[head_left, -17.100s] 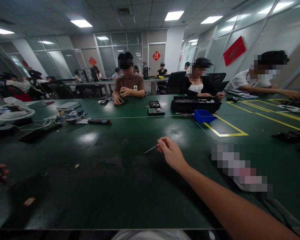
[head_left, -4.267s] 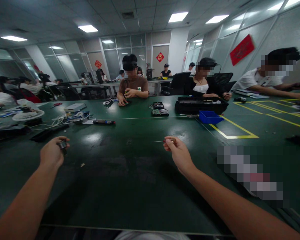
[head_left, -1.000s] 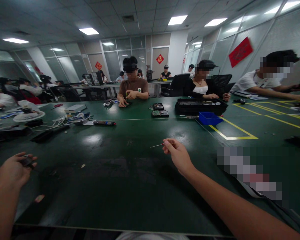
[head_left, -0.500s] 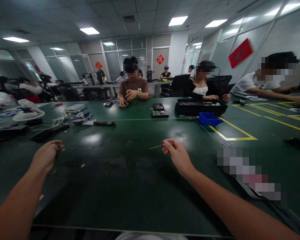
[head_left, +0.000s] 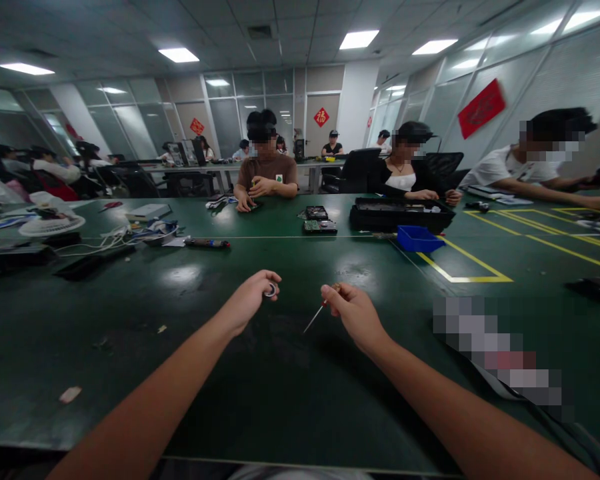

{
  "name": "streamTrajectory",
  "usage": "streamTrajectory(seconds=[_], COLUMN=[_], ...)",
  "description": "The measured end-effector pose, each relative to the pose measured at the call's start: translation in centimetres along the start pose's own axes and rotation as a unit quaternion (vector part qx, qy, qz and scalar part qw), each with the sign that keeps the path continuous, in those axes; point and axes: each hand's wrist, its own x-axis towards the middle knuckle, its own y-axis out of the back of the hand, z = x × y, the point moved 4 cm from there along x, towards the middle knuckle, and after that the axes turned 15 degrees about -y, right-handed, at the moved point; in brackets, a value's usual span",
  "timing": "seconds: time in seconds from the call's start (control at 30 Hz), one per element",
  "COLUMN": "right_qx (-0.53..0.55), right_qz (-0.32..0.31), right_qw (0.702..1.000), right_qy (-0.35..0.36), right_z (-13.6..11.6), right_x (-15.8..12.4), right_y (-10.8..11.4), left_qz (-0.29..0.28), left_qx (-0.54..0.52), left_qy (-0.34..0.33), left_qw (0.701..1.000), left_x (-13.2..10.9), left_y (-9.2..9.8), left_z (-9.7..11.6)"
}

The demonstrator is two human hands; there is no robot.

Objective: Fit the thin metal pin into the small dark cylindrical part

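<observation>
In the head view, my left hand (head_left: 250,297) is above the middle of the green table, its fingers closed on a small round ring-shaped part (head_left: 270,291) with a pale rim and dark centre. To its right, my right hand (head_left: 353,310) grips a slim screwdriver (head_left: 314,319). The thin metal shaft points down and left toward the tabletop, and a bit of red shows where it meets the fingers. Most of the handle is hidden in my grip. A gap separates the two hands; the screwdriver's tip is apart from the ring-shaped part.
A blue bin (head_left: 420,239) stands by a long black casing (head_left: 403,215). Hard drives (head_left: 320,227) lie ahead, and an electric screwdriver (head_left: 207,243) sits left. A white fan (head_left: 53,225) and cables are further left. Co-workers sit across the table.
My left hand has moved from the far left to the middle, carrying the ring-shaped part close to my right hand. The screwdriver has tilted, its tip now pointing further down.
</observation>
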Motion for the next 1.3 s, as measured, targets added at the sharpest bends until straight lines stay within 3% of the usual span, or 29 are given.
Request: streamTrajectory(seconds=[0.1, 0.17, 0.33, 0.53, 0.63, 0.97, 1.13, 1.3], right_qx=[0.018, 0.030, 0.084, 0.198, 0.213, 0.134, 0.008, -0.105], right_qz=[-0.007, -0.006, -0.001, -0.038, -0.038, -0.007, 0.041, 0.092], right_qw=[1.000, 1.000, 0.996, 0.978, 0.975, 0.991, 0.999, 0.990], right_qy=[-0.003, -0.009, -0.035, -0.055, -0.047, -0.012, 0.015, -0.023], right_z=[0.3, 0.6, 0.9, 0.9, 0.7, 0.2, -0.3, -0.5], right_x=[0.2, 0.3, 0.5, 0.8, 0.8, 0.6, 0.4, 0.2], right_y=[0.0, 0.1, 0.2, 0.1, 0.3, 0.4, 0.8, 1.4], left_qz=[-0.048, -0.058, -0.076, -0.072, -0.076, -0.089, -0.107, -0.119], left_qx=[0.080, 0.126, 0.204, 0.242, 0.257, 0.267, 0.293, 0.304], left_qy=[-0.023, -0.050, -0.083, -0.146, -0.145, -0.156, -0.164, -0.178], left_qw=[0.995, 0.989, 0.973, 0.957, 0.952, 0.947, 0.936, 0.928], left_x=[-0.1, -0.3, -0.9, -1.2, -1.3, -1.3, -1.3, -1.4], left_y=[-2.5, -3.1, -2.5, -1.9, -2.1, -2.5, -2.4, -2.5], left_z=[-1.5, -2.6, -3.7, -2.4, -2.6, -2.1, -2.3, -2.1])
